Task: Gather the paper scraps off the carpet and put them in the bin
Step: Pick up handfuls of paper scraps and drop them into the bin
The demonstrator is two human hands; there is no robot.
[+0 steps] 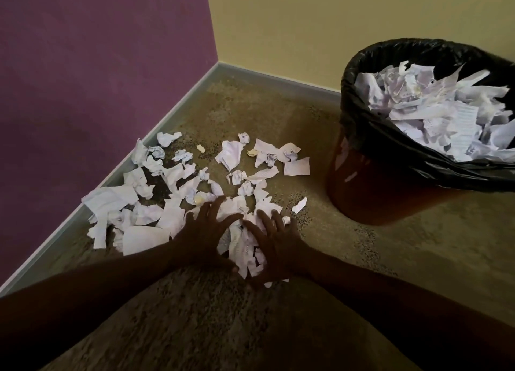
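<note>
White paper scraps (178, 192), torn and crumpled, lie scattered over the brown carpet (320, 259) near the room's corner. My left hand (206, 231) and my right hand (274, 242) rest side by side on a small heap of scraps (242, 248), fingers spread, with the heap pressed between them. The bin (370, 192) is orange-brown with a black liner (390, 147) and stands to the right. Paper scraps fill it nearly to the rim (434, 103).
A purple wall (97, 78) runs along the left and a yellow wall (306, 22) along the back, both with a pale skirting board (167, 120). Bare carpet stretches in front of and right of the heap, up to the bin.
</note>
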